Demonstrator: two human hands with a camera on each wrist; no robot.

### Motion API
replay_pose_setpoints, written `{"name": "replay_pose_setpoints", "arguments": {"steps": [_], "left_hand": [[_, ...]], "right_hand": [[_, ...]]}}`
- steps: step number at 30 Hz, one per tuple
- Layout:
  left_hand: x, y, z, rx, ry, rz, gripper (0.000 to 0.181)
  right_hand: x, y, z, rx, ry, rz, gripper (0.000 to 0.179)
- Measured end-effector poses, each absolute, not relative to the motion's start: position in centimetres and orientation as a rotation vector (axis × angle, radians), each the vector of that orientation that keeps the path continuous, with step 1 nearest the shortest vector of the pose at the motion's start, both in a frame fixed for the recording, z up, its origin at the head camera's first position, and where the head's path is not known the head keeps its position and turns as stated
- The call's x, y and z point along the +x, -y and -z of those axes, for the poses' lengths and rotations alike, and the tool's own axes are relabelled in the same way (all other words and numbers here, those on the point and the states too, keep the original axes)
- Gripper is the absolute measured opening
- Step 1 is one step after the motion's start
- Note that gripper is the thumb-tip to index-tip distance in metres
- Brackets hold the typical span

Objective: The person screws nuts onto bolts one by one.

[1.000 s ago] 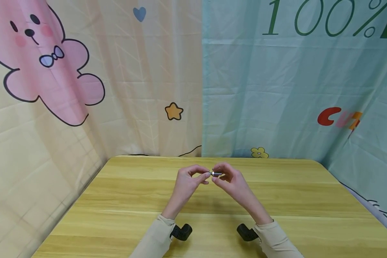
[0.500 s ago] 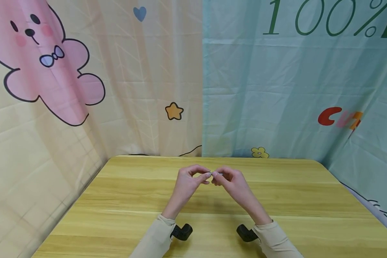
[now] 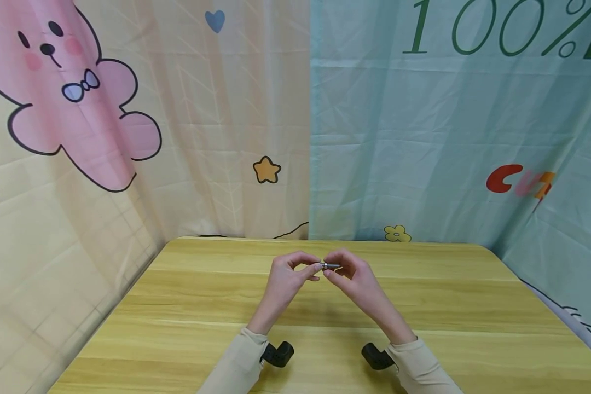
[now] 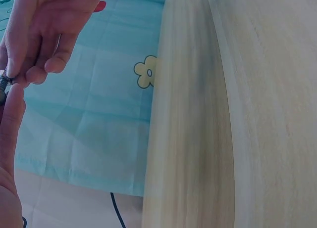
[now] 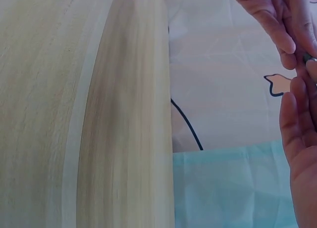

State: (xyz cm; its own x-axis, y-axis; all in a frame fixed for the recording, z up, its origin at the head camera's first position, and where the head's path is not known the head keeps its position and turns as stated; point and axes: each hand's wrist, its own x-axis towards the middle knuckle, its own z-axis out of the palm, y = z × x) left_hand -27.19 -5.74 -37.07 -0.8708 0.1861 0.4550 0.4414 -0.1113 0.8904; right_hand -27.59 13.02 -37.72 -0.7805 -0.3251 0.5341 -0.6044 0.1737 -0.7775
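Observation:
A small silver bolt (image 3: 332, 266) with a nut-like collar lies level between the two hands, over the table. Its left end is pinched by the thumb and index finger of my left hand (image 3: 288, 275). My right hand (image 3: 357, 276) surrounds the other end, its thumb and index finger spread apart above and below the metal, with the bolt's shank overlapping the bent fingers behind. In the left wrist view the threads of the bolt (image 4: 4, 82) show at the left edge. Only a dark bit of the bolt (image 5: 308, 57) shows in the right wrist view.
Both hands are above a wooden table (image 3: 202, 306). A patterned curtain (image 3: 216, 109) hangs behind its far edge, and another teal curtain (image 3: 423, 137) adjoins it. Black wrist devices (image 3: 278, 354) stick out beneath both cuffs.
Half a second ago the right thumb and index finger pinched the bolt beside the left fingertips; now they have parted and its shank shows again. The left hand has kept its place.

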Motion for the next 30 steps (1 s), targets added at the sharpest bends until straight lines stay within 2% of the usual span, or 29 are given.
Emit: {"name": "replay_pose_setpoints", "arguments": {"steps": [10, 19, 24, 30], "left_hand": [[-27.7, 5.9, 37.8, -0.772, 1.941, 2.050, 0.012], [-27.6, 5.7, 37.8, -0.750, 1.982, 2.013, 0.010], [-27.5, 5.7, 37.5, -0.691, 1.972, 2.062, 0.011], [-27.1, 5.7, 36.8, -0.680, 1.968, 2.105, 0.011]], "right_hand": [[-27.2, -12.9, 37.4, 0.805, 2.269, -1.694, 0.015], [-26.2, -12.4, 36.2, 0.687, 2.346, -1.649, 0.021], [-27.3, -12.8, 37.2, 0.761, 2.301, -1.656, 0.025], [-27.5, -12.8, 37.4, 0.838, 2.238, -1.651, 0.016]]}}
